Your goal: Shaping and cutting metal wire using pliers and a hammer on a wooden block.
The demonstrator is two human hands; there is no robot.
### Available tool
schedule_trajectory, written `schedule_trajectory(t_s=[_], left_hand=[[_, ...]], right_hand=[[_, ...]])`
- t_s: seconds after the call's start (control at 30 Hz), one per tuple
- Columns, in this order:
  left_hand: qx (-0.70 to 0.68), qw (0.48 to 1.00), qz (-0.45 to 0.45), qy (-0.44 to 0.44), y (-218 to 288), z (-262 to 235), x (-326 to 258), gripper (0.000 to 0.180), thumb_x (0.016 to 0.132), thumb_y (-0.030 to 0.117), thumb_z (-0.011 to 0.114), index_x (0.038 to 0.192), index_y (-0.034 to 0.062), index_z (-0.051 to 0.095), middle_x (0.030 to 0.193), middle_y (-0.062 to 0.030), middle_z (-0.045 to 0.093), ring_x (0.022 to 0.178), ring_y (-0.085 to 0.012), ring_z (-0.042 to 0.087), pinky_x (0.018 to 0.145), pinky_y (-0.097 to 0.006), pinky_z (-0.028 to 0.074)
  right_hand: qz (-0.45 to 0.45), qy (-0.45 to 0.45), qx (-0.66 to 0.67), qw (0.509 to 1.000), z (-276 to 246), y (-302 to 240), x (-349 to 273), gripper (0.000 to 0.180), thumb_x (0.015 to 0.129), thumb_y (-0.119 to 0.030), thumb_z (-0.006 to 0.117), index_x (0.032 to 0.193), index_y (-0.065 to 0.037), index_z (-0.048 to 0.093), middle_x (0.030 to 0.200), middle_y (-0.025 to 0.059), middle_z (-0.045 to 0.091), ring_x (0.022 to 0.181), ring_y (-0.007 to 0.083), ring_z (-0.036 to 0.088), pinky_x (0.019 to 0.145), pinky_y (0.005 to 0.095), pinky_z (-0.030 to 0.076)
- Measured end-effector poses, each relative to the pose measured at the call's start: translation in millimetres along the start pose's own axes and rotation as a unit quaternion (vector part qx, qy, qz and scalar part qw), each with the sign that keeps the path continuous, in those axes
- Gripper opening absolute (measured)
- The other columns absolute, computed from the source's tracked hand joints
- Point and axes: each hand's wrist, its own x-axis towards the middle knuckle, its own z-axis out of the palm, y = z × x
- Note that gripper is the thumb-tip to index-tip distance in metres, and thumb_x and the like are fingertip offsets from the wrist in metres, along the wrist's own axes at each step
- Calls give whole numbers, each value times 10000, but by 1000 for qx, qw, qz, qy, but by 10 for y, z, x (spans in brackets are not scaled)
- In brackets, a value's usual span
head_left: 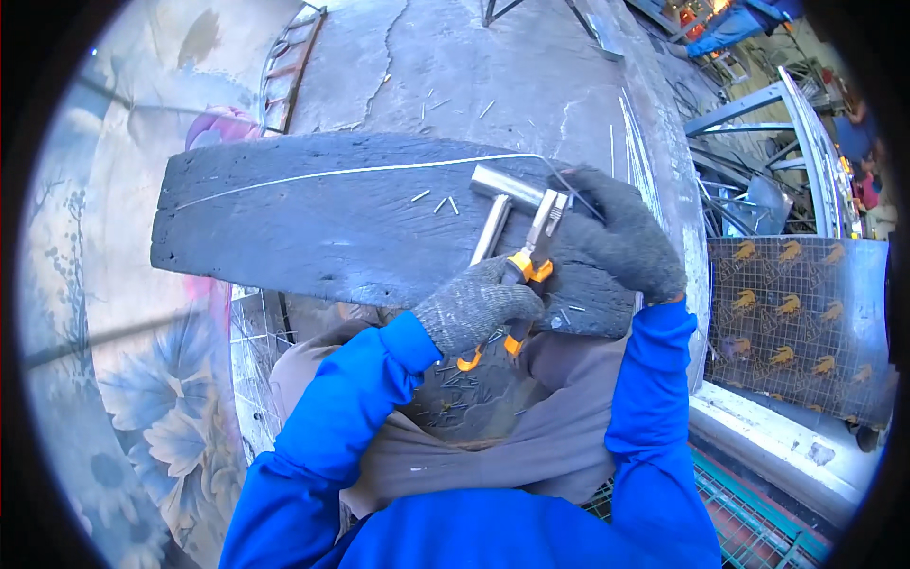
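In the head view, the left hand (482,305) clamps its fingers round orange-handled pliers (538,245) above a board (313,223), and the right hand (624,237) is at a bent wire (379,169) across it, whether pinching I cannot tell.

A wooden plank (284,237) spans the middle of the frame, with a hammer (499,211) on it, cut wire pieces (420,196) left of the hammer and pliers (538,237) just right of its handle. A ladder (296,71) stands upper left, a metal frame (801,133) upper right.
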Motion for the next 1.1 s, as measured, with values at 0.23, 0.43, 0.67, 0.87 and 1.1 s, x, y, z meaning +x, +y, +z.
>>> schedule_trajectory(t_s=[0.23,0.43,0.67,0.87,1.1], left_hand=[[-64,997,-32,20,-65,121,57,244,845,150,711,999,-32,657,863,-82,660,689,-146,620,640,-307,512],[-2,1000,-27,-3,-14,127,33,284,817,203,679,965,-38,652,717,-81,607,667,-143,601,597,-319,497],[71,996,50,-6,-164,73,86,450,818,213,663,1204,-13,612,967,-174,680,880,-229,658,798,-358,516],[33,995,74,-61,-206,45,102,530,830,194,661,1334,44,594,1156,-164,678,1054,-230,625,964,-358,473],[118,987,53,-97,-298,18,152,407,847,202,608,1226,58,645,1064,-193,684,977,-288,642,915,-391,479]], right_hand=[[208,29,208,955,-66,-280,-3,372,936,-248,666,1247,-50,616,851,-11,578,617,40,478,519,209,387],[190,-10,188,964,-71,-145,12,391,939,-279,695,1218,-10,642,810,-3,599,545,42,478,452,210,344],[217,58,239,945,-16,-138,-8,350,953,-309,666,1127,-4,659,779,5,614,484,45,448,413,207,293],[195,16,214,957,-62,44,-12,336,942,-311,675,1086,-8,664,769,3,605,485,51,458,406,214,301],[207,-44,190,959,26,-45,39,300,936,-278,657,1010,13,649,731,4,576,550,65,493,458,215,338]])
